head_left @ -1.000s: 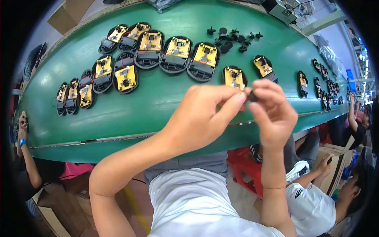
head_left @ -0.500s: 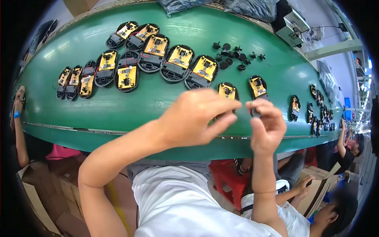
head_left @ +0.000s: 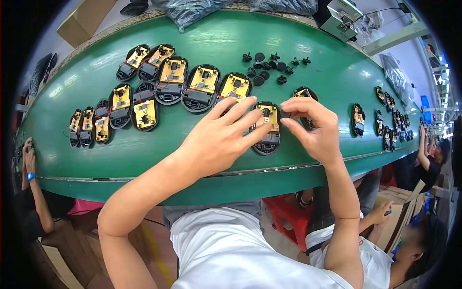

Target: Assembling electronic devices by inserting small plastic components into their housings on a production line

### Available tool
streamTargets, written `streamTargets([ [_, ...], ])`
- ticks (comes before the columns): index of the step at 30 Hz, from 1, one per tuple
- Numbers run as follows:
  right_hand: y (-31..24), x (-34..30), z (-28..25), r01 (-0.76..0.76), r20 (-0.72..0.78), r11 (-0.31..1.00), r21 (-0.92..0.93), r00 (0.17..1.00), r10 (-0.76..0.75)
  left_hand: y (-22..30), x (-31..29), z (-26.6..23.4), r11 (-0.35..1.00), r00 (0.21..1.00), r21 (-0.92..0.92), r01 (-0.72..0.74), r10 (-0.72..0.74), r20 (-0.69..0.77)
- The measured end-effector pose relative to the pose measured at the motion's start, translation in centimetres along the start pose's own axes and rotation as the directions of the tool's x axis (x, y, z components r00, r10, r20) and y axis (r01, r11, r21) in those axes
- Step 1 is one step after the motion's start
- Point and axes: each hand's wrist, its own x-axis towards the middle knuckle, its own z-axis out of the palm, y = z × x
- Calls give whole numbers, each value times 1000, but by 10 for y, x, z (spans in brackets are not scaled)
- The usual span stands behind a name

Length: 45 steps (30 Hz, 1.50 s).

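Note:
A black oval housing with a yellow circuit board (head_left: 267,137) lies on the green table between my hands. My left hand (head_left: 216,132) reaches over its left side with fingers spread, the fingertips at the board's edge; whether they touch it I cannot tell. On the other side my right hand (head_left: 315,127) pinches a small black knob (head_left: 285,114) between thumb and fingers, close beside the housing's upper right edge. The fingers hide most of the knob. Another such housing (head_left: 303,92) lies behind my right hand, partly covered by it.
Several more housings (head_left: 202,86) form a row to the left, with another group (head_left: 394,120) far right. Loose black knobs (head_left: 262,67) lie scattered beyond my hands. Plastic bags (head_left: 192,12) sit along the table's back edge. A co-worker (head_left: 385,255) sits at the lower right.
My left hand has gone from a curled pose in the air to spread fingers at the housing. My right hand has moved the black knob left and farther from me, beside the housing.

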Motion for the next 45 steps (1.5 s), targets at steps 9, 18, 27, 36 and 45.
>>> streamTargets([
  [9, -6, 10, 6, -30, -11, 1000, 5, 999, 30, 4, 7, 6, 997, 997, -25, 71, -71, -12],
  [18, 1, 13, 19, 180, 8, 965, -188, 983, -182, 9, 2, 12, 986, 986, -66, 154, -158, -62],
  [27, 7, 13, 19, 32, -60, 987, -157, 997, -41, 9, 3, 10, 985, 986, -72, 156, -159, -41],
  [36, 1, 13, 23, 122, 44, 971, -208, 992, -115, 13, 4, 8, 987, 987, -4, 161, -161, 3],
  [45, -4, 11, 19, -123, 121, 984, -128, 983, 139, -8, 5, 1, 947, 968, -309, 83, -151, -201],
])
